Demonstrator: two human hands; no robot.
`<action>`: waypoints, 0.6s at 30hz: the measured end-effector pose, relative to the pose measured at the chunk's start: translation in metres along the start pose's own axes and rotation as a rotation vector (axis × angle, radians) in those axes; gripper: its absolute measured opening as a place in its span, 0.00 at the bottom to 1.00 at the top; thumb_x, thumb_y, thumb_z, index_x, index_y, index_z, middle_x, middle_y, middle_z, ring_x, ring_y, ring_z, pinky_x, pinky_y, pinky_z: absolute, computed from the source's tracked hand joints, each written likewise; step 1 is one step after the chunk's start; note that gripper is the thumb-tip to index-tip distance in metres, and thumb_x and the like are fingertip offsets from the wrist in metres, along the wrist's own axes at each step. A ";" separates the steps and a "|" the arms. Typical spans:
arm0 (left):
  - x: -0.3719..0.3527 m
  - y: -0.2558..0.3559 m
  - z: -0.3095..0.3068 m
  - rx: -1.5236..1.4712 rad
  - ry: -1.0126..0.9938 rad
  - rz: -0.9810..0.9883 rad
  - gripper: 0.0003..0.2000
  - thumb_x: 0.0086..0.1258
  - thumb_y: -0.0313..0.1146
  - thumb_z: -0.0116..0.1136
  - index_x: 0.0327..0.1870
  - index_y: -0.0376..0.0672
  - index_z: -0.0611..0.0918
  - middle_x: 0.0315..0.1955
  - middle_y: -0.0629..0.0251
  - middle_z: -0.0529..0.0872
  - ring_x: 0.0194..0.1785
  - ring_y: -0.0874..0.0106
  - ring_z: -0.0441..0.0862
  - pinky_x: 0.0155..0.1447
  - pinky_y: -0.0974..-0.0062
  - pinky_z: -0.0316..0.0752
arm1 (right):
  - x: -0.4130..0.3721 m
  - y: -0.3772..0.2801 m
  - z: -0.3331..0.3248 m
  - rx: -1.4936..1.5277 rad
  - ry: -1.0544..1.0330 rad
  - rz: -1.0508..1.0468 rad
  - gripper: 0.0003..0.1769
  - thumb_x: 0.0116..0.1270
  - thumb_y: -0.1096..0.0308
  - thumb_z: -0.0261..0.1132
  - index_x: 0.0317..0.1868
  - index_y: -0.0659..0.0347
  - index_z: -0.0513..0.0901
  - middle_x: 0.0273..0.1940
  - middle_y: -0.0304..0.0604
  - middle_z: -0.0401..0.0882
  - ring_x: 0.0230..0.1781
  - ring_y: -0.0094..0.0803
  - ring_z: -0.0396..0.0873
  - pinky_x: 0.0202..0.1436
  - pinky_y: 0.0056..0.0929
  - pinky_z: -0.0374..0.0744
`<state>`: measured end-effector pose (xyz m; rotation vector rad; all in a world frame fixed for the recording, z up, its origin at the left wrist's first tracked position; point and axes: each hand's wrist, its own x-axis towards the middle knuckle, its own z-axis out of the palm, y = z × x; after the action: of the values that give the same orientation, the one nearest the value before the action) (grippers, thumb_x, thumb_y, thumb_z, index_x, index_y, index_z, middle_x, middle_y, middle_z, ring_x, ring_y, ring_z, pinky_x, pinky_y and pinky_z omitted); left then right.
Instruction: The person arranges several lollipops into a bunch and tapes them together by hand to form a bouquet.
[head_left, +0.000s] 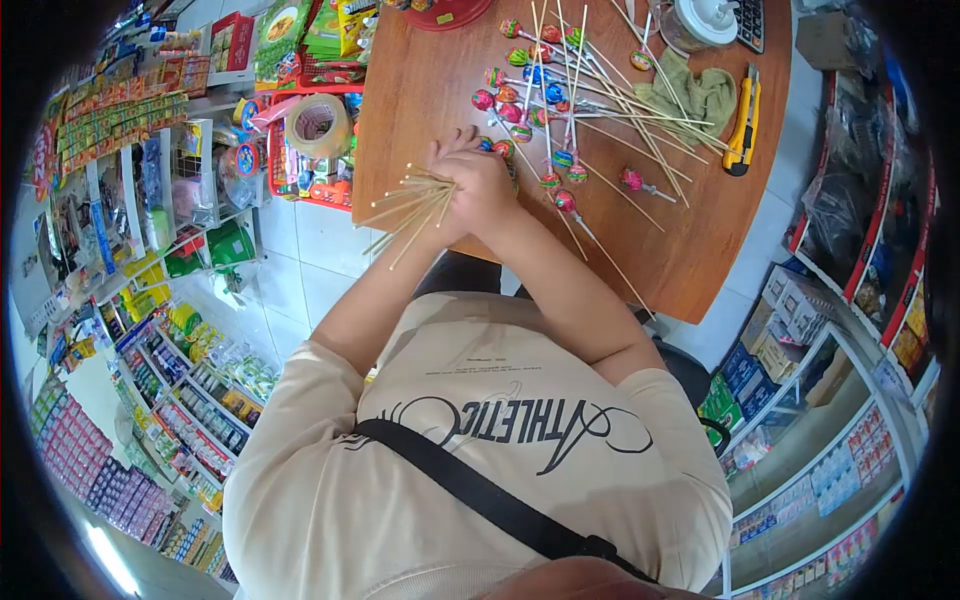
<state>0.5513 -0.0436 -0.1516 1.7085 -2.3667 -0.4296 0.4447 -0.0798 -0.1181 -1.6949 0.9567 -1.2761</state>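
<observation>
My right hand (487, 188) is closed around a bundle of thin wooden sticks (418, 203). The stick ends fan out to the left, above my left forearm. My left hand (452, 142) is pressed against the right one at the bundle, its fingers bent and partly covered. Wrapped lollipops (503, 148) show just beyond my hands, at the edge of the grip. More lollipops (565, 201) on long sticks lie loosely across the wooden table (690, 255), their colourful heads mostly toward the table's middle.
On the table's right side lie a yellow cutter knife (742, 120) and a green cloth (700, 95). A lidded plastic cup (703, 22) and a calculator (750, 25) stand behind them. Left of the table, a tape roll (318, 125) rests on a red basket (278, 165). Stocked shelves line both sides.
</observation>
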 end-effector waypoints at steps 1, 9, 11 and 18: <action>-0.001 -0.004 -0.011 -0.264 -0.023 -0.074 0.26 0.59 0.36 0.59 0.60 0.45 0.70 0.64 0.55 0.65 0.66 0.58 0.62 0.68 0.61 0.54 | -0.001 0.000 0.000 -0.003 -0.022 0.019 0.05 0.47 0.70 0.64 0.23 0.62 0.79 0.23 0.49 0.77 0.25 0.45 0.77 0.28 0.35 0.74; 0.084 -0.045 -0.037 -0.266 0.087 0.296 0.19 0.56 0.25 0.58 0.51 0.39 0.76 0.48 0.54 0.76 0.51 0.55 0.74 0.54 0.64 0.71 | -0.003 0.003 0.004 0.050 -0.072 0.095 0.04 0.48 0.67 0.66 0.24 0.58 0.81 0.24 0.46 0.78 0.26 0.44 0.78 0.29 0.36 0.75; 0.094 -0.042 -0.036 -0.194 0.073 0.405 0.20 0.54 0.25 0.60 0.51 0.41 0.76 0.47 0.55 0.76 0.51 0.55 0.73 0.55 0.63 0.70 | -0.003 0.001 0.002 0.061 -0.064 0.101 0.05 0.49 0.67 0.65 0.24 0.58 0.81 0.23 0.47 0.78 0.25 0.44 0.77 0.28 0.36 0.75; 0.122 -0.034 -0.053 -0.236 0.127 0.382 0.15 0.57 0.37 0.58 0.44 0.41 0.78 0.43 0.56 0.79 0.46 0.57 0.77 0.47 0.62 0.72 | -0.002 0.003 0.003 0.037 -0.072 0.054 0.11 0.52 0.65 0.65 0.19 0.61 0.76 0.20 0.49 0.74 0.23 0.47 0.75 0.25 0.38 0.71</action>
<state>0.5597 -0.1759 -0.1146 1.1162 -2.3645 -0.4929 0.4471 -0.0787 -0.1224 -1.6642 0.9252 -1.1831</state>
